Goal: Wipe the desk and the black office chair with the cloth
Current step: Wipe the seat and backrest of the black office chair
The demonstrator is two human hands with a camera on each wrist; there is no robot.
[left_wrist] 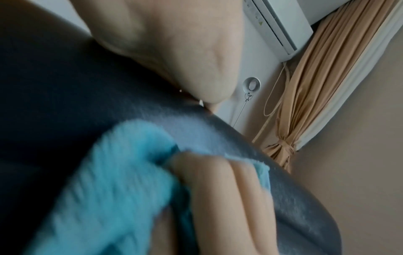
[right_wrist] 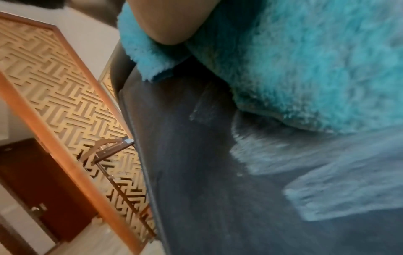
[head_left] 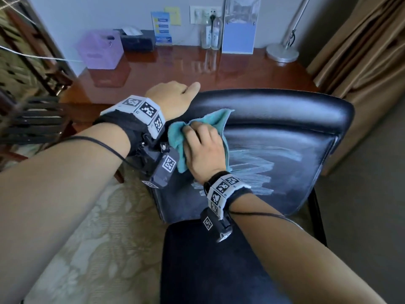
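The black office chair stands against the reddish wooden desk, its backrest facing me with pale wet streaks across it. My left hand grips the backrest's top left corner, thumb lying along the top edge, fingers hidden behind it. My right hand holds a bunched teal cloth and presses it on the upper left of the backrest. In the left wrist view the cloth wraps around my right fingers on the chair. The right wrist view shows my thumb tucked into the cloth above the streaked leather.
Along the desk's back edge stand a purple box, a black tissue box, two clear bottles, a blue stand card and a lamp base. Tan curtains hang right. A dark wooden rack stands left.
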